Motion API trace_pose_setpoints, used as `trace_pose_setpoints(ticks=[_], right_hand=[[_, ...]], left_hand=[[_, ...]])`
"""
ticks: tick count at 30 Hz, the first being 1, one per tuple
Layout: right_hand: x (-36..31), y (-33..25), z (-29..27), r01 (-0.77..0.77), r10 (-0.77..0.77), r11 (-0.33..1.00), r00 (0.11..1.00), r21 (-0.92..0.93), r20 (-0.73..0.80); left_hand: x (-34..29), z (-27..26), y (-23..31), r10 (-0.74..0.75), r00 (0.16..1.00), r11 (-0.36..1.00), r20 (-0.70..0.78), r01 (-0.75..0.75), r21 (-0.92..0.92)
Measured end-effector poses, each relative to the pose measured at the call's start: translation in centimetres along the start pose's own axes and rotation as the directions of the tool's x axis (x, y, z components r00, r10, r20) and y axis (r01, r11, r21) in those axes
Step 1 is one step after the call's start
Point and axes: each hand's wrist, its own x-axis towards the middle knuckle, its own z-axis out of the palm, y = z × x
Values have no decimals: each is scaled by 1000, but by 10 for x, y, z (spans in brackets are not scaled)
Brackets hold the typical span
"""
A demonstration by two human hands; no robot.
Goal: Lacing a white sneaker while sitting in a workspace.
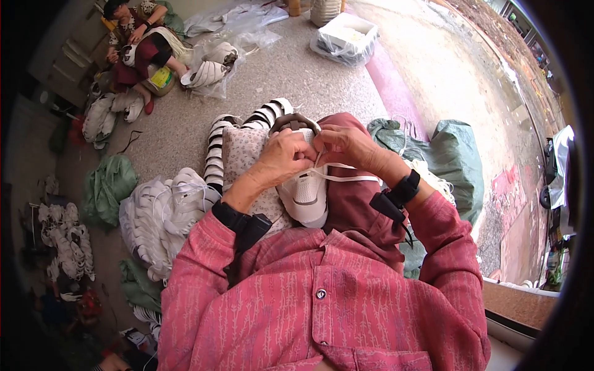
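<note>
A white sneaker (306,201) with a perforated toe and a brown collar lies on my lap, its toe toward me. Over its tongue, my left hand (286,154) is closed, fingertips pinched at the lacing. Close beside it, my right hand (349,148) pinches the white shoelace (354,179) near the eyelets. A loose length of lace trails rightward across my maroon trouser leg. The fingers partly cover the eyelets. Under the shoe's left side is a floral cloth pad (238,154).
Left of my lap, white shoes (170,216) lie heaped in clear plastic, near a green sack (110,188). Striped shoe stacks (214,151) stand beyond the pad. Another green sack (458,161) is at right. A white tub (349,34) stands ahead; a seated person (139,43) holds a shoe far left.
</note>
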Motion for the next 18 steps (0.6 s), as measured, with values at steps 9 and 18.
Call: trace_pose_setpoints(ticks=[9,18], right_hand=[[7,-1,2,13,-13,1000,1000,-13,27],[15,8,14,20,-18,998,999,-55,37]], left_hand=[[-15,-63,-36,218,972,881,-87,-158,445],[-97,-357,-122,-122,641,316,-758,749,583]])
